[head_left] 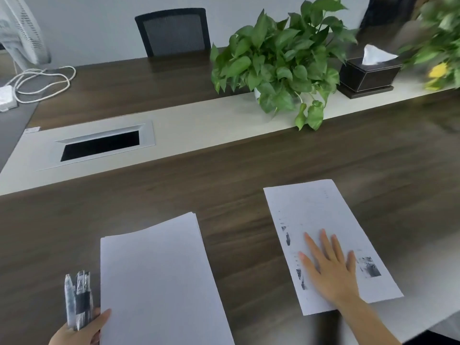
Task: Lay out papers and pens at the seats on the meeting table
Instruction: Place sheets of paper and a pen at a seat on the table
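A single printed sheet (pixel 321 215) lies flat on the dark wooden table (pixel 249 165) at the lower right. My right hand (pixel 331 267) rests on it, palm down with straight, spread fingers. At the lower left my left hand (pixel 82 328) grips a stack of white papers (pixel 159 282), thumb on top of its near corner. The same hand holds several pens (pixel 78 298) that stick up beside the stack. The stack hovers a little above the table, tilted toward me.
A pale centre strip (pixel 199 115) runs across the table with a cable hatch (pixel 99 145). On it stand a leafy potted plant (pixel 281 63) and a black tissue box (pixel 368 73). A black mesh chair (pixel 174 31) faces the far side; a white cable (pixel 44 83) lies far left.
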A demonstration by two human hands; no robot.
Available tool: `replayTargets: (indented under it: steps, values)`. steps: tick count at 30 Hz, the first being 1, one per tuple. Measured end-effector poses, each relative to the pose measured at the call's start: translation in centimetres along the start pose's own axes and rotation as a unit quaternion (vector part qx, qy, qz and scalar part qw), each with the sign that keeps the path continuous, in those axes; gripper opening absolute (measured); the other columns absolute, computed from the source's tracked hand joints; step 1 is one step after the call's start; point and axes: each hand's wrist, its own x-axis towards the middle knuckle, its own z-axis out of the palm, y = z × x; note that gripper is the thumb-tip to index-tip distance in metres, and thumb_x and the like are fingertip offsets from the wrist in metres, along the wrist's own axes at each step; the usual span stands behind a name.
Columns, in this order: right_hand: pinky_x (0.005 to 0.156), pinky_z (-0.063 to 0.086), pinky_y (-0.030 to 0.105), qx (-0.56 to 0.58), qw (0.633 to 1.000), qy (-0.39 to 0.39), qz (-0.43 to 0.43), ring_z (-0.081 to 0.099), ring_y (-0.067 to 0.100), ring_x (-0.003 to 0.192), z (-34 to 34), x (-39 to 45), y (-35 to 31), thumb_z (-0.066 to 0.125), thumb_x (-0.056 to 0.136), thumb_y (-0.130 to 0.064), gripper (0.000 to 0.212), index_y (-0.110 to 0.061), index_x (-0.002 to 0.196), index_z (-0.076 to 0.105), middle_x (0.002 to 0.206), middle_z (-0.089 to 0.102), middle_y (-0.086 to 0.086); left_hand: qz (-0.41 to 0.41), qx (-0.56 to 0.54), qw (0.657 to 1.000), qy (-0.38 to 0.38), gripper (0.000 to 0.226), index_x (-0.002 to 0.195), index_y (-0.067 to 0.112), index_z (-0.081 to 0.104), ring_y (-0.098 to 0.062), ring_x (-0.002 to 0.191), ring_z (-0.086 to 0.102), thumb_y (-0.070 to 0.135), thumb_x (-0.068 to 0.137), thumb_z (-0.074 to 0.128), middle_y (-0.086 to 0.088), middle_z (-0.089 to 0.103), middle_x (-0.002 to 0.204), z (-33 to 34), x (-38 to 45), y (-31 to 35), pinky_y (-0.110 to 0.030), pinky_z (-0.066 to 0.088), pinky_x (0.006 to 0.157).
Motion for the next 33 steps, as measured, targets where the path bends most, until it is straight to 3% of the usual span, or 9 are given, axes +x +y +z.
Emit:
replayTargets:
  steps: [2,4,8,10,13,18,22,28,33]
  values:
    - [0.114,-0.011,0.051,-0.003,1.000,-0.024,0.017,-0.021,0.020,0.143,-0.6,0.6,1.7,-0.013,0.073,-0.069,0.060,-0.048,0.126,-0.033,0.155,-0.023,-0.007,0.002,-0.101,0.995,0.020,0.110,0.164,0.026,0.024,0.016,0.039,0.058,0.008,0.073,0.083,0.024,0.072,0.120,0.6,1.3,-0.9,0.007,0.044,0.051]
    - [0.114,-0.011,0.051,0.002,0.999,-0.044,0.024,-0.021,0.018,0.143,-1.2,0.9,2.9,-0.004,0.075,-0.066,0.062,-0.050,0.128,-0.031,0.155,-0.022,-0.008,-0.001,-0.163,0.985,0.052,0.122,0.162,0.046,0.010,0.007,0.045,0.063,0.003,0.074,0.082,0.044,0.071,0.085,1.3,2.3,-0.5,0.004,0.051,0.061]
    - [0.111,-0.020,0.046,0.012,0.999,-0.035,0.021,-0.021,0.017,0.143,-1.4,0.7,3.7,-0.011,0.073,-0.073,0.069,-0.049,0.136,-0.022,0.156,-0.019,-0.009,0.012,-0.274,0.948,0.162,0.114,0.131,0.070,0.008,-0.025,0.083,0.055,-0.014,0.087,0.072,-0.012,0.063,0.107,3.7,1.2,2.2,-0.020,0.055,0.085]
    - [0.107,-0.027,0.041,0.033,0.999,0.026,0.024,-0.014,0.022,0.145,-1.9,0.3,2.5,-0.017,0.063,-0.081,0.086,-0.045,0.141,-0.013,0.157,-0.012,-0.007,0.022,-0.293,0.943,0.154,0.111,0.136,0.067,0.015,-0.025,0.084,0.053,-0.005,0.082,0.081,-0.017,0.062,0.108,3.5,1.1,2.1,0.004,0.046,0.061]
    - [0.115,0.010,0.041,0.106,0.986,0.131,-0.001,0.028,0.027,0.140,-3.1,-1.7,-3.2,0.014,0.077,-0.077,0.086,-0.024,0.143,0.031,0.152,0.031,0.002,0.052,-0.202,0.962,0.176,0.087,0.157,0.033,0.033,-0.030,0.089,0.053,-0.007,0.090,0.071,-0.023,0.064,0.102,2.4,0.5,1.0,0.005,0.043,0.054]
    - [0.107,0.034,0.035,0.378,0.919,-0.100,-0.054,0.044,0.009,0.120,-0.5,-7.2,-17.0,0.047,0.067,-0.075,0.081,-0.029,0.134,0.042,0.111,0.049,-0.018,0.102,-0.015,0.980,0.172,0.080,0.158,0.018,0.038,-0.031,0.089,0.053,-0.010,0.090,0.069,-0.022,0.063,0.103,1.8,-0.9,0.5,-0.010,0.052,0.074]
    - [0.090,0.029,0.032,0.406,0.907,-0.099,0.053,0.037,0.011,0.104,1.7,-8.4,-22.1,0.067,0.075,-0.049,0.063,-0.023,0.128,0.045,0.106,0.049,-0.010,0.085,0.036,0.982,0.167,0.029,0.090,0.016,0.065,-0.029,0.085,0.052,-0.012,0.088,0.071,-0.028,0.067,0.102,0.2,-1.9,0.5,-0.012,0.055,0.061]
    - [0.078,0.025,0.031,0.363,0.922,-0.111,0.077,0.035,0.013,0.092,2.2,-9.2,-24.6,0.063,0.080,-0.040,0.019,-0.026,0.089,0.054,0.095,0.059,-0.006,0.052,0.006,0.986,0.157,0.031,0.069,0.010,0.059,-0.023,0.059,0.044,-0.011,0.088,0.072,-0.010,0.054,0.059,-2.9,-1.9,-0.6,-0.009,0.048,0.041]
    - [0.077,0.034,0.033,0.322,0.942,-0.073,0.056,0.042,0.018,0.089,2.4,-9.6,-24.9,0.059,0.085,-0.039,0.029,-0.027,0.063,0.044,0.077,0.054,-0.007,0.044,0.025,0.989,0.141,0.025,0.070,0.006,0.062,-0.018,0.043,0.046,-0.005,0.087,0.076,0.006,0.050,0.032,-3.6,-1.2,-0.7,-0.026,0.046,0.046]
